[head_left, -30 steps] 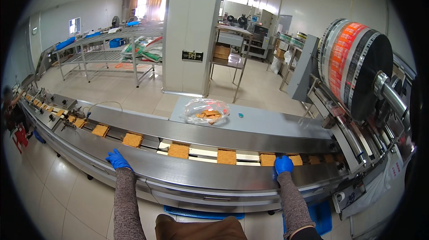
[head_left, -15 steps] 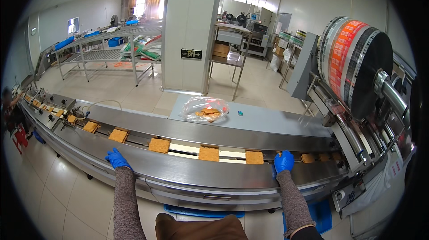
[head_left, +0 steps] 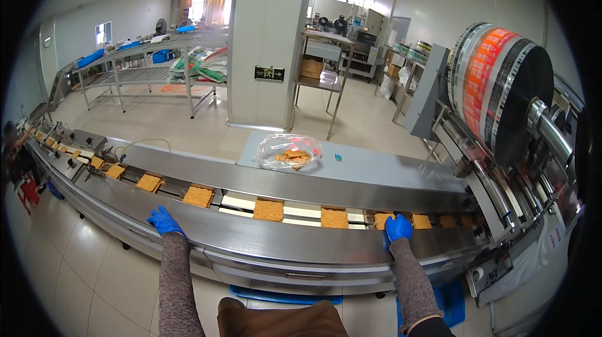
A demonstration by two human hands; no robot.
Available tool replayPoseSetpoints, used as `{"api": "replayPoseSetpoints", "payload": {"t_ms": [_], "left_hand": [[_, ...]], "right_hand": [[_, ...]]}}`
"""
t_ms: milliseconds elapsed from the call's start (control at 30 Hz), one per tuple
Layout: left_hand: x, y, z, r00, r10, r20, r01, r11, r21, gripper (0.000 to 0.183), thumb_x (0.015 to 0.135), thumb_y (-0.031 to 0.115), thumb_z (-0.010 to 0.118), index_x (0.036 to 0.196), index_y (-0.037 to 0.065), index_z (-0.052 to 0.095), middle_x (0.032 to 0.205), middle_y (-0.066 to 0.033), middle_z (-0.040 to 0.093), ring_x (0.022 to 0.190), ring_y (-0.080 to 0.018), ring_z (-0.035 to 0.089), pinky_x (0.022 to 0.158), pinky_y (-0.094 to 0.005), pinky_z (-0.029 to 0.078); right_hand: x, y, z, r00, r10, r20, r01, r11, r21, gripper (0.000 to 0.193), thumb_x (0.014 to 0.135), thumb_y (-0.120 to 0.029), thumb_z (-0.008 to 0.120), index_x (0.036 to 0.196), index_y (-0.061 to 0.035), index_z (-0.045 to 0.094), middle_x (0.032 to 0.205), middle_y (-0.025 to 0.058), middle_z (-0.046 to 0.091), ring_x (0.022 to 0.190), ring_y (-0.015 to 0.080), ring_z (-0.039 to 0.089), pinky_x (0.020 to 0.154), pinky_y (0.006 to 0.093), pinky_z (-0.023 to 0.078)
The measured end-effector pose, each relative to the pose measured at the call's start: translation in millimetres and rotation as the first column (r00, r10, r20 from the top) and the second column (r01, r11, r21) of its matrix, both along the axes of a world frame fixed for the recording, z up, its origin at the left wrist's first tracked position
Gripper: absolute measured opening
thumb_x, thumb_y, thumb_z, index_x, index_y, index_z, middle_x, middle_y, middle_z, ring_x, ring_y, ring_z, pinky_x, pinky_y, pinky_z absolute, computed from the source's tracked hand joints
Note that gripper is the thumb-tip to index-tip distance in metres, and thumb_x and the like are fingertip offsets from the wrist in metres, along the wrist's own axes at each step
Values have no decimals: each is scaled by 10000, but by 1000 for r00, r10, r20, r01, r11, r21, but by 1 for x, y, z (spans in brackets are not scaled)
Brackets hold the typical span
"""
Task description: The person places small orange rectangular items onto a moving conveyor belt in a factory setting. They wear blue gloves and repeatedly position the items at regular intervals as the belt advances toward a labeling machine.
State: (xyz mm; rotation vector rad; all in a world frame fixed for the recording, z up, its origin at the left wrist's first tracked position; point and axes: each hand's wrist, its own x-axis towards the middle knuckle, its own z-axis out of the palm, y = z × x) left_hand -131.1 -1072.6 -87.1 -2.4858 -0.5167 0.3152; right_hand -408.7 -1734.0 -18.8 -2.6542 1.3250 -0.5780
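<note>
Square golden-brown crackers (head_left: 268,210) lie spaced out along the slotted channel of a steel conveyor (head_left: 251,236) in front of me. My left hand (head_left: 165,221), in a blue glove, rests on the conveyor's near steel cover with its fingers apart and nothing in them. My right hand (head_left: 399,229), also gloved in blue, is at the channel with its fingers curled. Its fingertips are over the right edge of a cracker (head_left: 380,220); whether they pinch it is hidden. Another cracker (head_left: 421,221) sits just right of this hand.
A clear plastic bag (head_left: 288,152) with broken cracker pieces lies on the grey shelf (head_left: 376,166) behind the conveyor. A large printed film roll (head_left: 486,80) stands on the machine at right. A white column (head_left: 266,48) rises beyond. Part of another person (head_left: 14,155) shows far left.
The crackers now sit at different places along the channel, and one shows at my right fingertips where a gap was. Both hands have stayed nearly where they were.
</note>
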Motion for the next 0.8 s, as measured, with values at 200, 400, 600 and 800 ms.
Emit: {"api": "replayPoseSetpoints", "payload": {"t_ms": [200,400,600,800], "left_hand": [[12,15,-18,997,31,73,-29,999,-29,694,950,412,486,1524,152,195,1409,-51,440,1272,-232,424,895,-484,407],[10,14,-5,999,41,28,-37,991,-125,728,945,422,492,1524,120,172,1474,-93,374,1348,-261,373,956,-511,382],[-5,-2,-1,998,-62,18,60,993,106,644,969,394,461,1525,184,213,1417,-24,452,1292,-214,424,849,-461,433],[10,10,-7,1000,30,7,-29,994,-107,826,898,469,537,1526,94,153,1509,-105,331,1370,-287,352,985,-515,374]], "right_hand": [[3,-6,-12,983,123,140,-63,926,-372,323,789,-252,677,972,13,655,981,188,680,886,376,641,778,476,524],[6,-3,-8,977,150,154,-115,970,-216,240,801,-251,675,896,-30,673,856,197,648,814,378,624,742,491,511],[0,-6,-5,999,25,-24,-26,999,-28,329,824,-323,624,920,-14,683,929,213,674,884,377,641,762,487,515],[3,1,2,1000,0,-14,1,1000,24,363,824,-326,630,973,3,668,991,216,675,945,389,641,802,479,516]]}}
